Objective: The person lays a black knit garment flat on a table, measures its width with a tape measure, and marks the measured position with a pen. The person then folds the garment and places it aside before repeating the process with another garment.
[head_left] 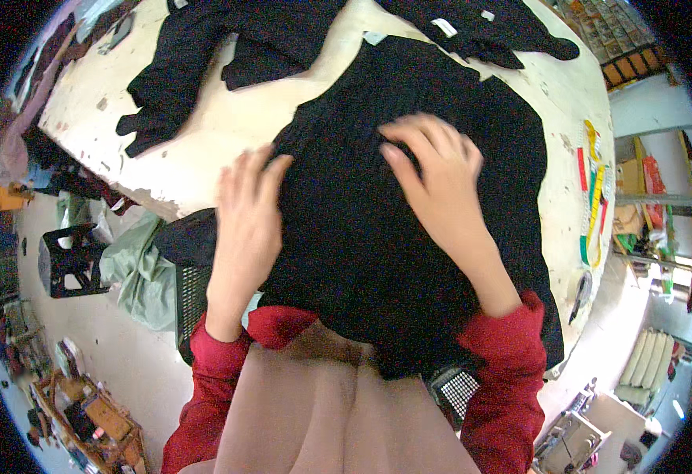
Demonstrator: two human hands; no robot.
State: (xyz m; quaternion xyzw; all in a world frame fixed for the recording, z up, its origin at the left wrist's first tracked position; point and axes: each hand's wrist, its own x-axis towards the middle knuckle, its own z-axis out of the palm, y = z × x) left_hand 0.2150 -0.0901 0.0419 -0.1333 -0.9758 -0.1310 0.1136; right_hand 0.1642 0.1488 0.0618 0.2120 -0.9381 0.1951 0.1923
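Observation:
A black garment (pixel 361 229) lies spread over the worn cream table (pixel 267 118) in front of me, its near end hanging over the table edge by my lap. My left hand (pixel 249 209) is at the garment's left edge, fingers stretched out and slightly blurred, holding nothing. Over the garment's upper middle is my right hand (pixel 436 162), its thumb apart from the bent fingers and some blur at the tips. No cloth shows pinched between them. Whether either palm presses on the fabric I cannot tell.
More black garments (pixel 180 71) lie at the far left, and another black garment (pixel 488 31) with white tags at the far right. A coiled measuring tape (pixel 594 197) and a tape roll (pixel 579 292) rest along the right edge. A black stool (pixel 73 261) and green bag (pixel 136 272) stand left.

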